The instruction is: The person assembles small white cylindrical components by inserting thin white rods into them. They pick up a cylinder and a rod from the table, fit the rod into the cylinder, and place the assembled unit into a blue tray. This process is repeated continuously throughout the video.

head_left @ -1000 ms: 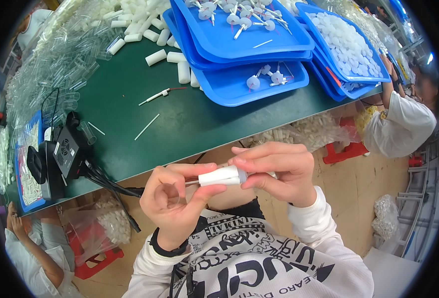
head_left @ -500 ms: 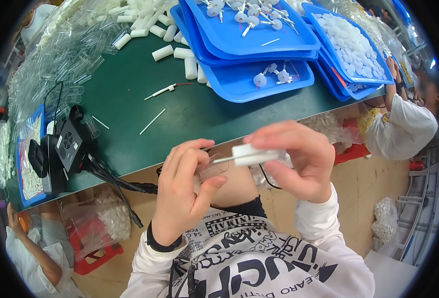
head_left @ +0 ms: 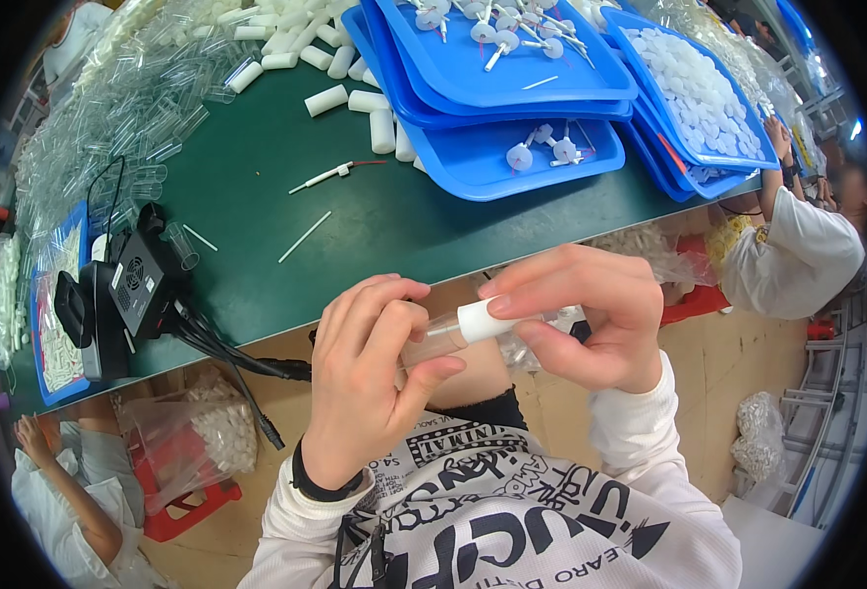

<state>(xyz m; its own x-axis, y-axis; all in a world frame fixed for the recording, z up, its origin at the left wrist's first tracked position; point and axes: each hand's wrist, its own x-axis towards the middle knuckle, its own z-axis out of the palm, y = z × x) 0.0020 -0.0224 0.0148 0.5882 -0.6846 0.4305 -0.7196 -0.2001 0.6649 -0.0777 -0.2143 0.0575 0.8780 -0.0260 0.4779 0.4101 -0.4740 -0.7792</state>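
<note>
My left hand (head_left: 367, 368) is closed round a clear plastic tube (head_left: 437, 340), just in front of the table's near edge. A white cylinder (head_left: 477, 321) is pinched between the thumb and fingers of my right hand (head_left: 596, 312). Its left end meets the tube's mouth, and the two lie roughly in line. I cannot tell how far the cylinder reaches into the tube. On the table beyond my hands lie a thin white stick (head_left: 305, 237) and a white stick with a collar and red wire (head_left: 335, 175).
Stacked blue trays (head_left: 512, 182) hold white discs with sticks; another blue tray (head_left: 694, 98) holds white discs. Loose white cylinders (head_left: 326, 100) and heaped clear tubes (head_left: 109, 118) cover the far left. A black device (head_left: 139, 280) with cables stands left. Other people sit on both sides.
My right hand has brought the white cylinder against the tube's mouth. The thin rod that stuck out of the cylinder toward the tube no longer shows clearly.
</note>
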